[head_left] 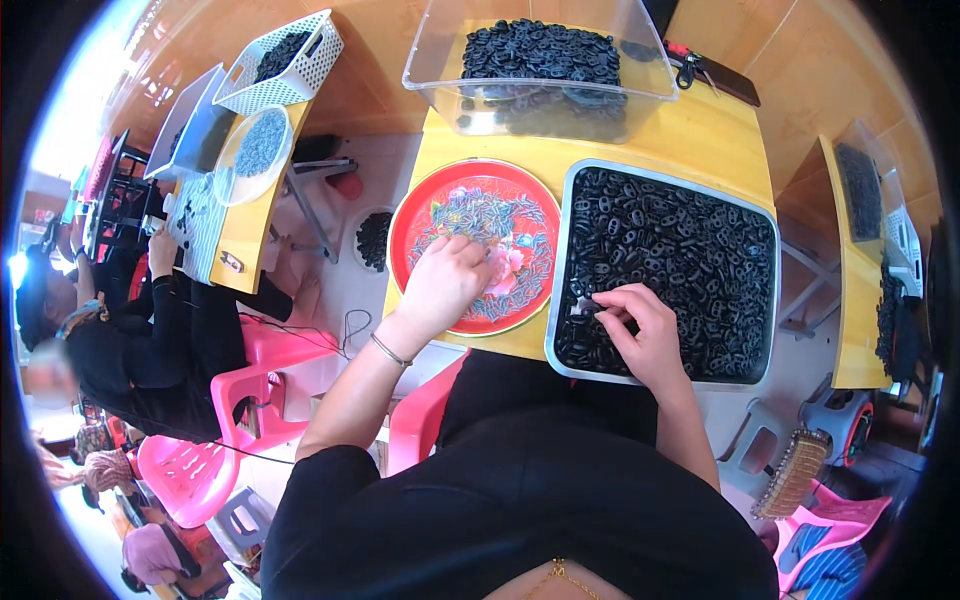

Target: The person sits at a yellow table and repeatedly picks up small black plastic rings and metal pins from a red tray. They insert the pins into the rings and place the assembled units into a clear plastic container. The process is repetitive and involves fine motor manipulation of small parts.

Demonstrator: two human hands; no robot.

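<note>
On the yellow table, a round red tray with a flower print holds many thin, small greyish metal pieces. My left hand is over the tray, its fingers curled down among these pieces; the fingertips are partly hidden, and I cannot make out what they hold. To its right is a rectangular metal tray full of small black oval pieces with holes. Above its near left corner, my right hand has thumb and forefinger pinched together; what lies between them is too small to tell. A small whitish patch shows beside the fingertips.
A clear plastic bin of black pieces stands at the table's far side, with pliers to its right. Leftward, a person sits at another table with a white basket. A pink chair is at lower left.
</note>
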